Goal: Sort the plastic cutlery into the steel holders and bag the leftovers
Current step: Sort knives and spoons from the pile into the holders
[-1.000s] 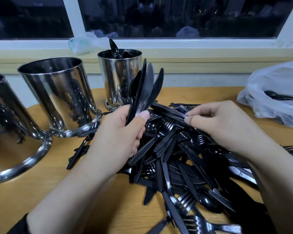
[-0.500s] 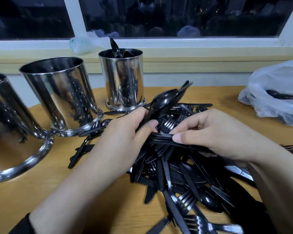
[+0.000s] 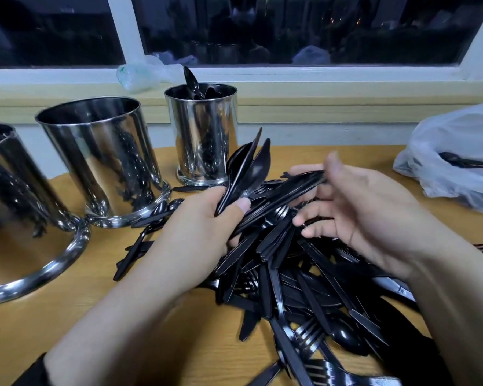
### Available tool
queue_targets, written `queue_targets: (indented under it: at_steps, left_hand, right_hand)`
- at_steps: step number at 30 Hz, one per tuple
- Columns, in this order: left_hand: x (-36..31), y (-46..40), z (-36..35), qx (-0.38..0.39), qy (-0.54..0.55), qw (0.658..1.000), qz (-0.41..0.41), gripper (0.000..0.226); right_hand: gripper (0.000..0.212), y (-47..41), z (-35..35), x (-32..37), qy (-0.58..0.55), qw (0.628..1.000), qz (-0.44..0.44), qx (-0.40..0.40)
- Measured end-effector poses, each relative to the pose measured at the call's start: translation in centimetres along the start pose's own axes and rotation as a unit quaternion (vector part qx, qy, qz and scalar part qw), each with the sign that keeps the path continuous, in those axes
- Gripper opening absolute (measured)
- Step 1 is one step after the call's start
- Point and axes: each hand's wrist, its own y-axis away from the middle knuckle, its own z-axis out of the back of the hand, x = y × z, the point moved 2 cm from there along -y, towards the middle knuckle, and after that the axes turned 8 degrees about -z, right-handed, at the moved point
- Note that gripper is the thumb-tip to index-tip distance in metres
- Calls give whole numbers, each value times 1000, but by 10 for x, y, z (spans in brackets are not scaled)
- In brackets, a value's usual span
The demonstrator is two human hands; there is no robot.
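Above the pile [image 3: 296, 277] on the table [image 3: 67, 316], a bundle of spoons [image 3: 246, 168] is clenched in the left hand [image 3: 204, 235], bowls tilted up toward the far holder [image 3: 204, 135], which lies just behind and is nearest that hand. A few black pieces [image 3: 296, 188] are loosely cradled on the right hand [image 3: 374, 215], its fingers blurred; their kind cannot be told. Two more holders [image 3: 101, 160] stand left, one cut off. A bag [image 3: 457, 162] lies far right.
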Motion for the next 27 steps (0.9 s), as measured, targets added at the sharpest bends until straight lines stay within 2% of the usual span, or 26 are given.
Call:
queue_targets:
  at_steps: [3, 8, 13, 15, 18, 24, 27]
  left_hand:
    - [-2, 3, -2, 14, 63, 998, 16, 26]
    - [-6, 8, -10, 60, 134, 989, 31, 32]
    - [-9, 12, -18, 90, 229, 968, 57, 27]
    - [-8, 12, -20, 84, 247, 963, 65, 26]
    - [-7, 12, -20, 67, 248, 964, 67, 33]
    - [-7, 13, -23, 63, 242, 966, 64, 37]
    - [-6, 13, -23, 72, 234, 967, 74, 46]
  right_hand:
    - [45, -4, -2, -5, 17, 999, 37, -33]
    - [29, -8, 0, -9, -6, 997, 51, -56]
    - [41, -11, -1, -11, -43, 996, 63, -50]
    - [33, -11, -2, -11, -54, 995, 73, -42]
    - [14, -13, -2, -15, -55, 995, 70, -36]
    - [22, -15, -2, -19, -49, 996, 53, -50]
    - [23, -14, -5, -20, -52, 997, 36, -54]
